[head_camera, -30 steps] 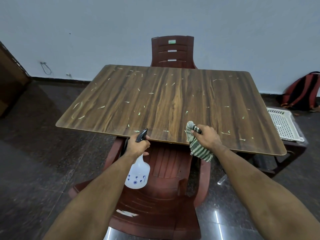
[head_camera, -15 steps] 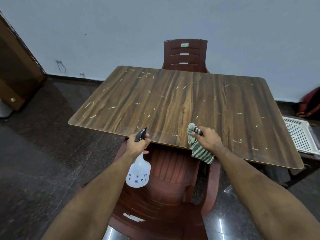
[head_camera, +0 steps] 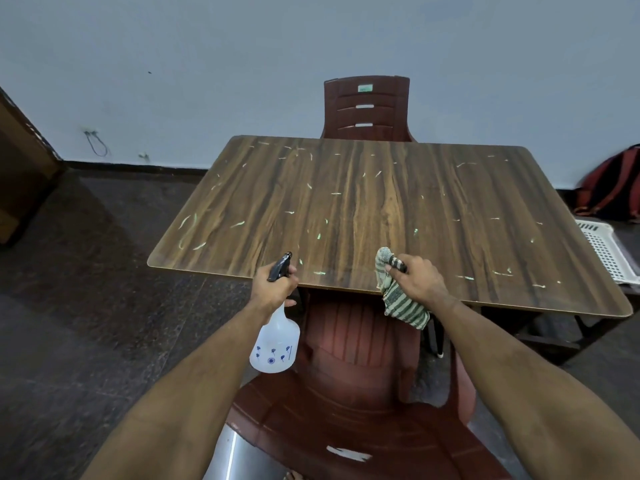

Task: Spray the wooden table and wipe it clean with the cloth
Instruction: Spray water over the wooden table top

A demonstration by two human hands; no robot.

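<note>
Seen from head height, looking down over both forearms toward a wooden desk (head_camera: 398, 209) with rounded corners. Dark brown grain, running away from the viewer. Flecked all over with small pale green and white smears, thickest toward 9 o'clock and along the near edge.

Left hand (head_camera: 275, 289) at 6 o'clock, just over the near edge of the desk. Grip curled round the neck of a spray bottle (head_camera: 276, 342), with the black nozzle poking out above the knuckles and aimed across the desk toward 12 o'clock. Translucent white bottle body, printed with small blue marks, hanging below the hand and below desk level, in front of the near chair.

Right hand (head_camera: 417, 284) at about 5 o'clock, also at the near edge. Grip closed round a bunched cloth (head_camera: 403, 304), green and white striped. Top of the bundle sticking up beside the thumb over the wood; loose end drooping past the edge. Cannot tell whether the cloth touches the surface.

Between and below the arms, a reddish-brown plastic chair (head_camera: 360, 403), tucked partly under the desk. A matching chair (head_camera: 367, 109) at 12 o'clock, beyond the far edge, against a pale wall. At 3 o'clock, a white perforated basket (head_camera: 606, 251), and behind it a red and black bag (head_camera: 613, 185) on the dark floor.
</note>
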